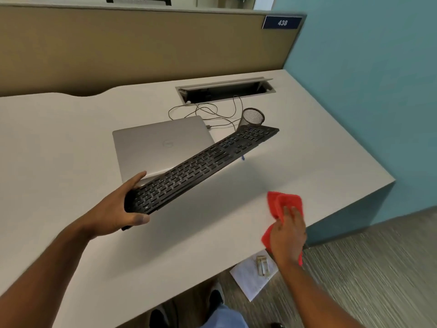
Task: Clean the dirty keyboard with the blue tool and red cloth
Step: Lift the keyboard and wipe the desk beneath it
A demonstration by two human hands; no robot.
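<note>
Keyboard [201, 165] gripped by left hand [113, 209].

An office cubicle: partition [142, 50], numbered plate [282, 22] (438), desk [59, 138].

Keyboard [201, 165] being held above the bench [71, 138]
Laptop [160, 145] is lying behind it; cup [251, 117] is standing right of laptop; cloth [282, 204] is lying at right edge.
</note>
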